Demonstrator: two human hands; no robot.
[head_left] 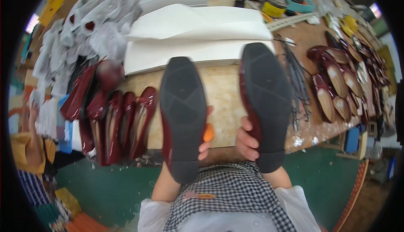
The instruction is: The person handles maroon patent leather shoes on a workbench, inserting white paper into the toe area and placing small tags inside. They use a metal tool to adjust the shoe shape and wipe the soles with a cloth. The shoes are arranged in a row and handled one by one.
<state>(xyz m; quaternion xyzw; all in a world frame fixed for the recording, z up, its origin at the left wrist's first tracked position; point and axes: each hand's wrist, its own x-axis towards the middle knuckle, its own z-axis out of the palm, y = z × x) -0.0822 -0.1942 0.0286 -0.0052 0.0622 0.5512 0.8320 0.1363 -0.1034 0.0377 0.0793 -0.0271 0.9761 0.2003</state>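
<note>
In my left hand [204, 147] is a dark red shoe [183, 110], its black sole turned up toward me. The fingers wrap its inner edge, and one wears an orange finger cot [208, 132]. My right hand [247, 140] grips a second dark red shoe [267, 101] the same way, its fingers curled on the inner side. Both soles are upright side by side, toes pointing away, with a gap between them. The uppers are mostly hidden behind the soles. Just beyond the toes lies white paper [198, 49] on the bench.
Glossy dark red shoes [113, 126] stand in a row at left, below a heap of plastic-wrapped items [94, 30]. More shoes [336, 78] crowd the right side. Dark straps [296, 76] lie nearby; a yellow tin [274, 5] and a teal basket [297, 1] stand behind.
</note>
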